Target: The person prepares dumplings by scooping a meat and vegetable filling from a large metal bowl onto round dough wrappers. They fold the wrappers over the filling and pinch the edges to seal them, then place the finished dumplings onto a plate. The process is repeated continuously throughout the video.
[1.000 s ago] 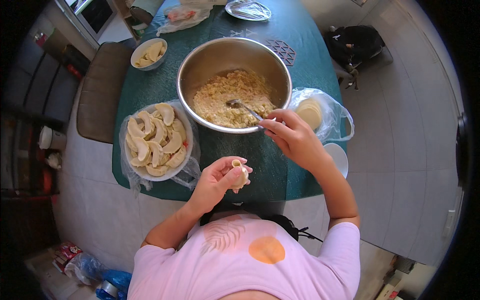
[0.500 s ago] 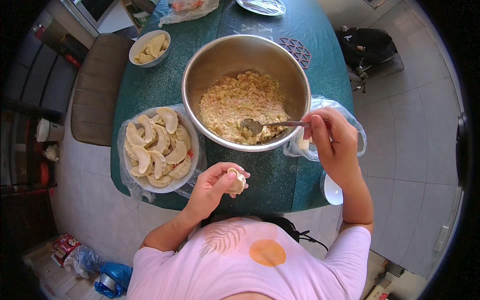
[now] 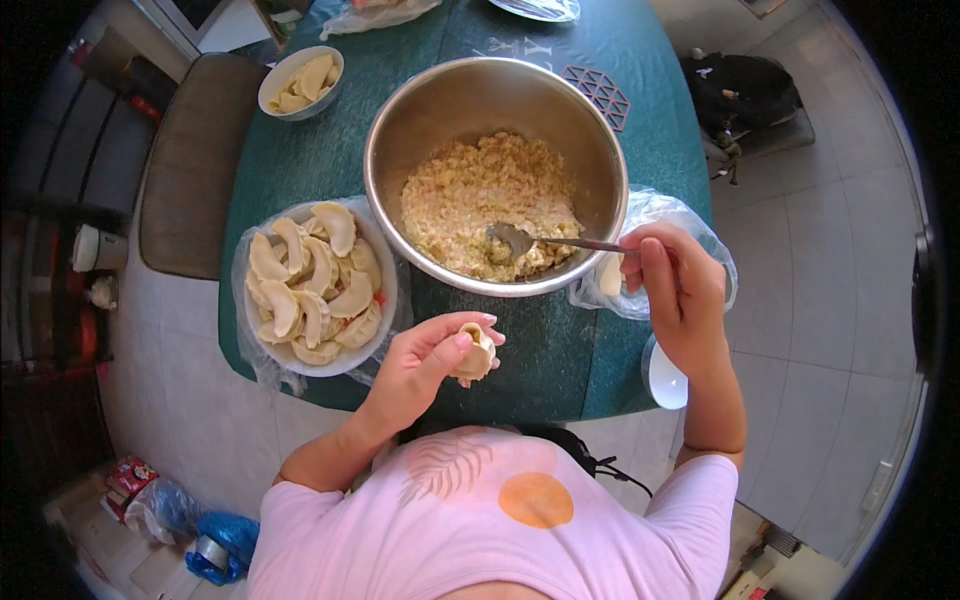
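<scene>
Cupped in my left hand [image 3: 424, 362] is a dumpling wrapper [image 3: 475, 352], folded up at its sides with an opening at the top. The thumb presses on its near side. My right hand [image 3: 684, 290] grips the handle of a metal spoon [image 3: 590, 243]. The spoon's bowl rests in the pale, chopped filling [image 3: 490, 190] near the front right of a large steel bowl [image 3: 400, 115]. Left of my left hand, a white dish [image 3: 391, 290] is heaped with crescent-shaped dumplings [image 3: 352, 295].
A smaller bowl [image 3: 285, 118] of dumplings stands at the far left of the green table [image 3: 500, 385]. Beyond my right hand lies a clear plastic bag [image 3: 725, 270] with pale pieces inside. A white bowl [image 3: 664, 378] sits at the right edge, and a lattice trivet [image 3: 598, 97] behind the steel bowl.
My right hand has shifted slightly right and down, with the spoon still in the filling. My left hand has turned the wrapper a little more upright. The whole view has shifted slightly.
</scene>
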The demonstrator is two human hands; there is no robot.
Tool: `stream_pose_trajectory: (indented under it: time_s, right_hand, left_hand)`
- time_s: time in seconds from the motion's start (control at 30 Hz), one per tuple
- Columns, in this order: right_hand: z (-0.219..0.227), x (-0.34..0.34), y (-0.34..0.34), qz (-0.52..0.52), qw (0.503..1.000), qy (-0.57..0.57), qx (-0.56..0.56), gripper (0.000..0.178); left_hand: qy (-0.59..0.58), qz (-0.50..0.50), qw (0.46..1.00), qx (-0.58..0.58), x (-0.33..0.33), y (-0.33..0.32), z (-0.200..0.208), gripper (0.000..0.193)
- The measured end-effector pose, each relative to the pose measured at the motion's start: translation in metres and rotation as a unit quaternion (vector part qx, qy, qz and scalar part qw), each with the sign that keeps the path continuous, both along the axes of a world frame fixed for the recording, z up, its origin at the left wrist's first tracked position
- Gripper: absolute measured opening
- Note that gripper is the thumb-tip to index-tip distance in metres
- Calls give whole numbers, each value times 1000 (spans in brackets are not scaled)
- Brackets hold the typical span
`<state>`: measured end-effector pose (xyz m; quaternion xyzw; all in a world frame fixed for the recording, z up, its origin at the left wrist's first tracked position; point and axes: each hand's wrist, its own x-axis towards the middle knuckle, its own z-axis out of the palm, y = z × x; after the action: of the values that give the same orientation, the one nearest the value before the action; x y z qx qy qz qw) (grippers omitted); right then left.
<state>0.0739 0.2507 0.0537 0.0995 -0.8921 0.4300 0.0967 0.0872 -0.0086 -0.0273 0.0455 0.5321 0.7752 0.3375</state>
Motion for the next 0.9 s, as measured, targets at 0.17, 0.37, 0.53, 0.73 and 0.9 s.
stream_pose_trajectory:
  time_s: [0.17, 0.37, 0.53, 0.73, 0.9]
  right_hand:
    - [4, 9, -7, 65, 991, 93, 68, 9]
    - [5, 16, -7, 70, 989, 109, 66, 10]
    - [0, 18, -6, 32, 995, 85, 33, 9]
    - [-9, 15, -6, 21, 997, 69, 11, 9]
    - [-15, 13, -7, -6, 999, 44, -20, 12]
  left_hand:
    - [22, 5, 1000, -9, 0, 0, 6, 42]
    - [17, 17, 999, 21, 8, 2, 4, 38]
    - [10, 17, 1000, 18, 10, 3, 4, 40]
    - [8, 13, 1000, 0, 10, 2, 5, 41]
    - [13, 21, 1000, -1, 12, 0, 3, 40]
